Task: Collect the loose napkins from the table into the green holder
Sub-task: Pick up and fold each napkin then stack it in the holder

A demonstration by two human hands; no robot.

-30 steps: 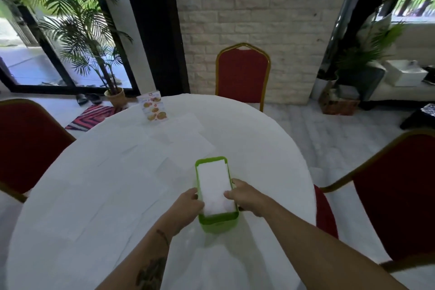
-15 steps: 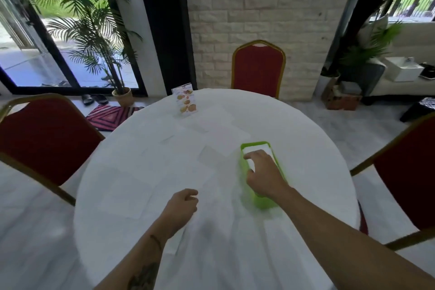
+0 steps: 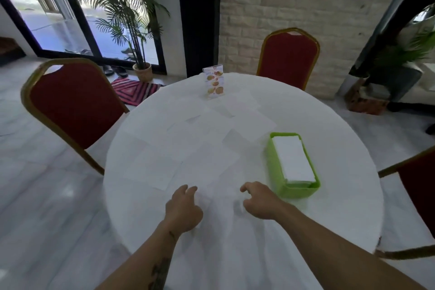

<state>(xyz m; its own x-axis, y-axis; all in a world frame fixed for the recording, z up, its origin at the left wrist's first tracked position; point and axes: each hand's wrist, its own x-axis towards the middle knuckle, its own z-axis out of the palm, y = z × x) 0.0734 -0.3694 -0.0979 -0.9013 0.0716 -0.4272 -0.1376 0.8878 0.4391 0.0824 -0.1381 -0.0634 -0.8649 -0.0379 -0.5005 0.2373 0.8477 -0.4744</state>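
The green holder (image 3: 280,162) stands on the right side of the round white table (image 3: 341,209), with a stack of white napkins (image 3: 293,158) inside it. Several loose white napkins (image 3: 207,162) lie flat and overlapping across the table's middle and far side, hard to tell from the cloth. My left hand (image 3: 182,209) hovers low over the near part of the table, fingers curled and apart, holding nothing. My right hand (image 3: 260,201) is beside it, just left of the holder's near end, also empty with fingers loosely bent.
A small menu card stand (image 3: 213,82) is upright at the table's far edge. Red chairs with gold frames stand at the left (image 3: 75,103), far side (image 3: 288,59) and right (image 3: 416,186). A potted palm (image 3: 141,70) and striped mat (image 3: 134,88) are on the floor behind.
My right hand has left the holder and come back toward me beside my left hand. The holder now sits farther to the right, and the view has shifted.
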